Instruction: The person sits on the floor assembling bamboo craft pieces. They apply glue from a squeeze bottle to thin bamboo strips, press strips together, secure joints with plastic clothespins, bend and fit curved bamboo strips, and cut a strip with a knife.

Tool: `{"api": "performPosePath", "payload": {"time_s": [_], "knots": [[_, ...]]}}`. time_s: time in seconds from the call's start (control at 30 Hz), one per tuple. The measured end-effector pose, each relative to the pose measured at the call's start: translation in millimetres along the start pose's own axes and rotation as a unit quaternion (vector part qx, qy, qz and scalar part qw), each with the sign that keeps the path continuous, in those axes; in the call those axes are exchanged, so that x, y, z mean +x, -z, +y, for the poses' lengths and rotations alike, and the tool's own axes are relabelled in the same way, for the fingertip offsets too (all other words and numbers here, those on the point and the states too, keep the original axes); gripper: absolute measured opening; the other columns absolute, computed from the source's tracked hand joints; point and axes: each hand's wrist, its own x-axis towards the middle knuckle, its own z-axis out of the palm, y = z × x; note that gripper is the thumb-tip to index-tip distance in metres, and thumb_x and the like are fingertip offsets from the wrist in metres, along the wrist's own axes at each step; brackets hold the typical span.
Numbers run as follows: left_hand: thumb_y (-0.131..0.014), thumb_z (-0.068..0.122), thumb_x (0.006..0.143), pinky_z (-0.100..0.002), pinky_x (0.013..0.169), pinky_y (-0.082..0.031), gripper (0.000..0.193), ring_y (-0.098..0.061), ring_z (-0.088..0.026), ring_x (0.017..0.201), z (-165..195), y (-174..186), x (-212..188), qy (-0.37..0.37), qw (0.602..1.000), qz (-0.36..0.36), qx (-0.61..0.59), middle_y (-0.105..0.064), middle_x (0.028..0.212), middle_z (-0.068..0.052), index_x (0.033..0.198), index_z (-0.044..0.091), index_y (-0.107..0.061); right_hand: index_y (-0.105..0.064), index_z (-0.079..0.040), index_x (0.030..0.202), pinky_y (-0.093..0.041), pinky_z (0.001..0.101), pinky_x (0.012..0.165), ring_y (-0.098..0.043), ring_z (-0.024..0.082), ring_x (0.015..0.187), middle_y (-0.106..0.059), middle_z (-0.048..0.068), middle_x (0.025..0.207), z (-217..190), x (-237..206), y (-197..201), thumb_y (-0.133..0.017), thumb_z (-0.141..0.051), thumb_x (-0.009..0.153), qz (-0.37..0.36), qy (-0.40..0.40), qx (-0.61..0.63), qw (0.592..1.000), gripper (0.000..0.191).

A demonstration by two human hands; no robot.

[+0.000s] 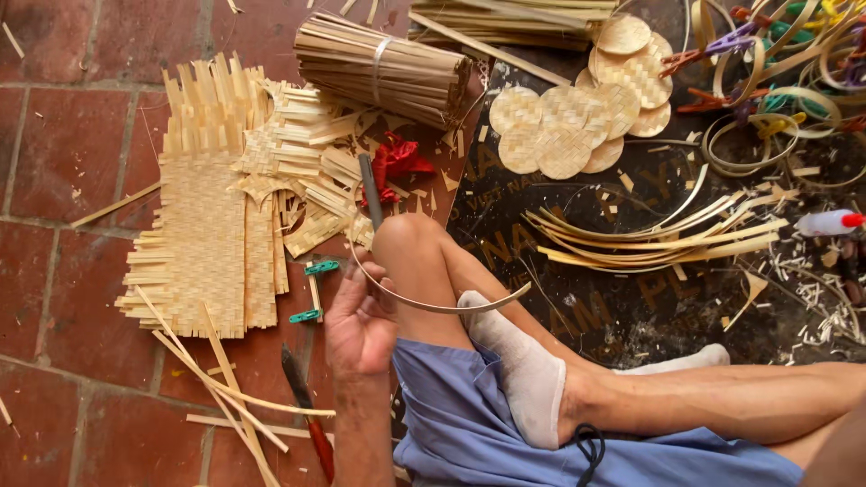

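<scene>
Head view: left hand (pixel 359 323) closed on thin curved bamboo strip (pixel 433 305) across bent knee (pixel 408 236); right hand out of sight. Woven mat (pixel 207 243), stick bundle (pixel 383 70), round woven discs (pixel 577 117) nearby on red brick floor (pixel 63 153).

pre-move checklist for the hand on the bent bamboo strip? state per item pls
1. Grip: left hand holds one end of the curved bamboo strip - ok.
2. Support: strip bows around the raised knee - ok.
3. Far end: strip's free tip lies by the socked foot, not snagged - ok.
4. Right hand: not in view - cannot tell.
5. Blade: dark tool stands above the knee, who or what holds it is hidden - cannot tell.
6. Sharp item nearby: red-handled knife lies on the brick floor beside the left forearm, close to the arm - not ok.
</scene>
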Motion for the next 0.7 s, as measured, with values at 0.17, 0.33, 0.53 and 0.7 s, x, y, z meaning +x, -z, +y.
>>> {"api": "performPosePath", "payload": {"time_s": [0.17, 0.33, 0.53, 0.7], "knots": [[-0.059, 0.006, 0.103, -0.037, 0.089, -0.059, 0.030, -0.071, -0.019, 0.098, -42, -24, -13, -0.026, 1.000, -0.014, -0.003, -0.072, 0.103, -0.010, 0.132, 0.006, -0.061, -0.066, 0.002, 0.116, -0.056, 0.0407, 0.077, -0.067, 0.027, 0.087, -0.071, 0.013, 0.102, -32, -101, -95, -0.057, -0.018, 0.102, -0.224, -0.268, 0.241, 0.906, 0.025], [-0.061, 0.005, 0.098, -0.042, 0.090, -0.059, 0.038, -0.071, -0.020, 0.094, -80, -23, -38, 0.031, 0.998, -0.054, 0.002, -0.071, 0.104, -0.008, 0.135, 0.012, -0.061, -0.066, 0.002, 0.117, -0.053, 0.0436, 0.092, -0.066, 0.028, 0.098, -0.068, 0.013, 0.099, -6, -172, -119, -0.061, -0.021, 0.106, -0.086, -0.306, 0.575, 0.754, 0.026], [-0.063, 0.004, 0.099, -0.042, 0.086, -0.057, 0.036, -0.069, -0.021, 0.089, -82, 1, -38, -0.043, 0.994, -0.022, 0.095, -0.071, 0.107, -0.010, 0.135, 0.009, -0.062, -0.069, -0.005, 0.129, -0.047, 0.0423, 0.086, -0.055, 0.021, 0.082, -0.057, 0.005, 0.082, 33, -182, -98, -0.065, -0.022, 0.106, -0.072, -0.261, 0.611, 0.744, 0.029], [-0.067, 0.005, 0.099, -0.039, 0.079, -0.056, 0.029, -0.067, -0.021, 0.085, -85, 23, -60, 0.026, 0.990, -0.060, 0.124, -0.071, 0.102, -0.014, 0.127, 0.003, -0.067, -0.071, -0.004, 0.121, -0.042, 0.0368, 0.079, -0.051, 0.020, 0.083, -0.059, 0.007, 0.084, 58, -194, -91, -0.069, -0.016, 0.108, -0.091, -0.198, 0.533, 0.817, 0.018]]}}
